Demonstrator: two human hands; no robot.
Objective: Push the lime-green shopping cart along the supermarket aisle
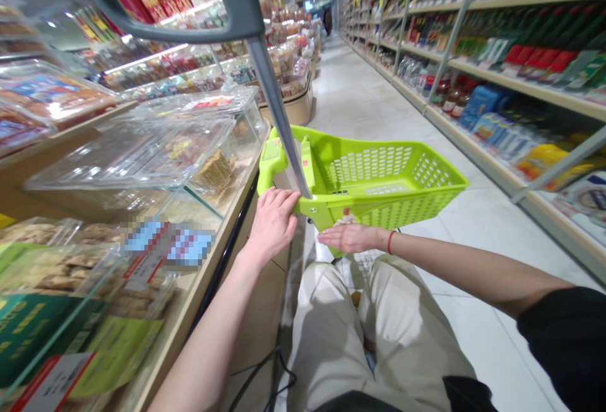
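Observation:
A bright green plastic basket cart [392, 204] with perforated sides stands on the floor in front of my knees. A grey metal pole [279, 109] rises from its near left corner to a grey loop handle [189, 35] at the top left. My left hand [274, 219] is wrapped over the basket's near rim beside the foot of the pole. Against the basket's near outer side lies my right hand [348, 237], fingers stretched out and pointing left, a red string at the wrist. Nothing is visible inside the basket.
Packaged food [61, 260] and clear plastic lids [142, 147] fill a wooden display counter [184, 336] close on the left. Stocked shelves [525, 81] line the right. A tiled aisle [345, 90] runs ahead, with a distant person [327, 21]. A black cable [277, 368] hangs at the lower middle.

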